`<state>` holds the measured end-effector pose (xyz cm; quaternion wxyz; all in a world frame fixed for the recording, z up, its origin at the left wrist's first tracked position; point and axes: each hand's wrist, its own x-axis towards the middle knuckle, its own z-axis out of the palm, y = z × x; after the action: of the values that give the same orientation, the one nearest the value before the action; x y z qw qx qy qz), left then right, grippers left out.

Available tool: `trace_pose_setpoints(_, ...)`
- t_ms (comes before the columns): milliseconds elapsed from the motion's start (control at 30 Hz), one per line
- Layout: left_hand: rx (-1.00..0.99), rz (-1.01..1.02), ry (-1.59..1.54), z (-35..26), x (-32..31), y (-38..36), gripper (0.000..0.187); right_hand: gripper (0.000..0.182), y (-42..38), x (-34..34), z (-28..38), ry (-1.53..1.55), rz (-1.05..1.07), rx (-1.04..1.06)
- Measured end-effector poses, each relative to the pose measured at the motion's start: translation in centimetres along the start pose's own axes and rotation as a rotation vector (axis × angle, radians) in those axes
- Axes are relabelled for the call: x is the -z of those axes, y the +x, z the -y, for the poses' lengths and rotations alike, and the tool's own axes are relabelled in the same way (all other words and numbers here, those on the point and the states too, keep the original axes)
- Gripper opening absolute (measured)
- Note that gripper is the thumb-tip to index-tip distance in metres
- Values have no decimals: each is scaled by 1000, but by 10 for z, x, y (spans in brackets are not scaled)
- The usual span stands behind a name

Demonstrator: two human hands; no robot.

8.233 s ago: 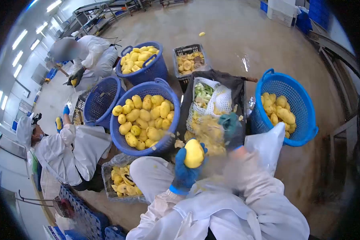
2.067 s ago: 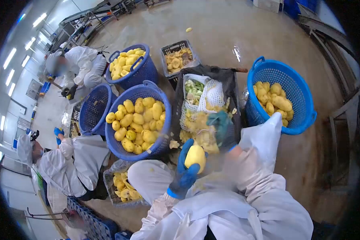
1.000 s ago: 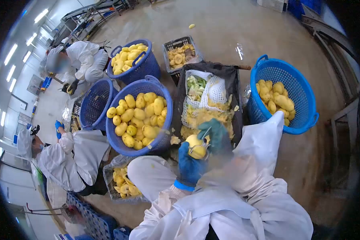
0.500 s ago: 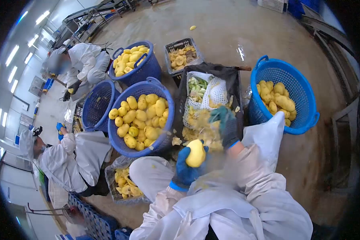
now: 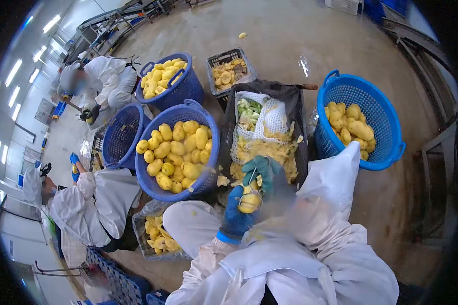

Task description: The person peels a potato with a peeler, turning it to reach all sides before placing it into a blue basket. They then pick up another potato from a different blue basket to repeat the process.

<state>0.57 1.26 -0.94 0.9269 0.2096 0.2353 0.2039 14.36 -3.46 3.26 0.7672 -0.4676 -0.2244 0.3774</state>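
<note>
Peeled yellow potato [image 5: 250, 202] sits at lower centre of the frame, gripped in the blue-gloved left hand [image 5: 237, 216]. Green-gloved right hand [image 5: 265, 174] is closed on a metal peeler [image 5: 253, 184] laid against the potato's top. Behind them lies a black crate of yellow peelings [image 5: 290, 133]; left stands a blue plastic basket of peeled potatoes [image 5: 208, 161].

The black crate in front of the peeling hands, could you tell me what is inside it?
The black crate holds white netting, green scraps and a heap of yellow peelings. Whatever lies beneath is covered.
</note>
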Motion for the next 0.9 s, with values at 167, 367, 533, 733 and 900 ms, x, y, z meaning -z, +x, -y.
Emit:
trace_pose_setpoints(167,100,30,-149,-15,-12,-4,46,26,43,55,-26,-273,-145,321)
trace_pose_setpoints(367,-79,4,132,-1,-23,-15,49,33,50,56,-48,-135,-123,288)
trace_pose_setpoints(533,141,-42,9,-13,-13,-12,54,26,35,36,-28,-390,96,449)
trace_pose_setpoints(733,19,91,132,-16,-4,-10,51,38,48,41,-14,-33,35,224)
trace_pose_setpoints(900,-220,6,89,-4,-25,-5,43,44,54,46,-22,-82,-230,254)
